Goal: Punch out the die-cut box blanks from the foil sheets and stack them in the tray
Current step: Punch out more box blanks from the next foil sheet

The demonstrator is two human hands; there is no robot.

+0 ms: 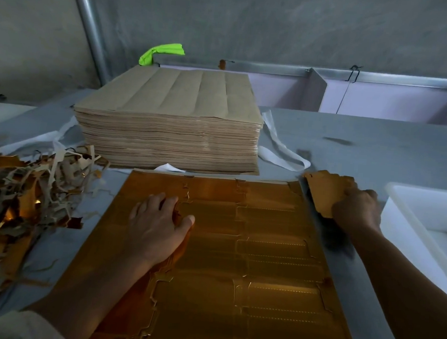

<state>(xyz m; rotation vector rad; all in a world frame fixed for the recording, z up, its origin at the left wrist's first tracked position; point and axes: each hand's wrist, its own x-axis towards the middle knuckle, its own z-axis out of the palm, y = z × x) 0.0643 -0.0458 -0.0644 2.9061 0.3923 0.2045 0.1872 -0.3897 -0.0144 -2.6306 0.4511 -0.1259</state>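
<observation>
The left hand (157, 225) is lying palm down with fingers spread and nearly straight, pressing on the left half of the gold foil sheet (263, 264). The right hand (357, 207) is curling its fingers around a punched-out gold blank (324, 192) just beside the sheet's far right corner, between the sheet and the white tray (404, 221). The blank's free end is pointing away and leftward. The sheet is lying flat on the grey table (377, 143), foil side up, its long axis running from the person toward the stack of brown sheets (173, 118).
</observation>
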